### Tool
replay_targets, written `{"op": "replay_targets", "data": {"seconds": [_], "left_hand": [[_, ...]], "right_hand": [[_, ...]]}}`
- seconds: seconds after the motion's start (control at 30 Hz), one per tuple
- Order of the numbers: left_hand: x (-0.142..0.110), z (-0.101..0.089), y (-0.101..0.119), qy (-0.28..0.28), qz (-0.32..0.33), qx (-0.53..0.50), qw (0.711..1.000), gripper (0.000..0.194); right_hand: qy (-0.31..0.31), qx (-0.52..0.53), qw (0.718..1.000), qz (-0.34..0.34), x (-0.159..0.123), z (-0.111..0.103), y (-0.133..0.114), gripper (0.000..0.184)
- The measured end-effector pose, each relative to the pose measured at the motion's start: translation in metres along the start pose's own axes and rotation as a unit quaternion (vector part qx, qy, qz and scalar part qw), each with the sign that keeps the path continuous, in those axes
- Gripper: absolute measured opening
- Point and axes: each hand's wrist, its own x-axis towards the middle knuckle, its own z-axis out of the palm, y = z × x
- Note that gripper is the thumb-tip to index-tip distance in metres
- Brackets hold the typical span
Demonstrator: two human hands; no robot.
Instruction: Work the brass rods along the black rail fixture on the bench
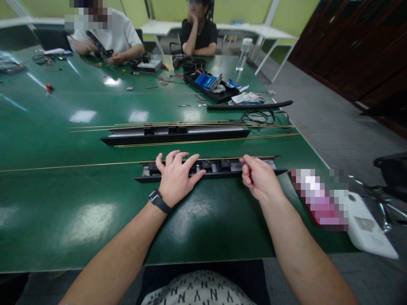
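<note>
A black channel-shaped profile [219, 174] lies crosswise on the green table [95, 237], with black block-like parts [206, 165] inside it. My left hand [178, 176], with a dark watch on its wrist, rests over the left half of the profile with fingers spread. Along the back edge of the profile runs a thin golden rod [79, 164], reaching far out to the left. Thumb and index finger of my right hand [259, 176] pinch this rod near the profile's right end; the other fingers are curled. What the left fingertips touch is partly hidden.
Behind lies a second profile [174, 137] with several golden rods [203, 141] on and beside it. Farther back are a coiled cable [262, 117], a black strip [251, 105], a tool tray [216, 95] and a bottle [244, 55]. Two people sit opposite. A white phone-like object [365, 224] lies right.
</note>
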Motion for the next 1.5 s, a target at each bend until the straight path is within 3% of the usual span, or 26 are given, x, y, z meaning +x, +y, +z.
{"op": "replay_targets", "data": {"seconds": [1.07,1.5], "left_hand": [[0.0013,0.0006,0.0069,-0.019,0.026,-0.014,0.999,0.038],[-0.0002,-0.0011,0.001,-0.01,0.035,-0.016,0.999,0.048]], "right_hand": [[-0.012,0.005,1.0,0.007,0.0012,-0.0004,0.0003,0.014],[-0.015,0.004,1.0,0.005,0.0007,0.0001,0.0006,0.019]]}}
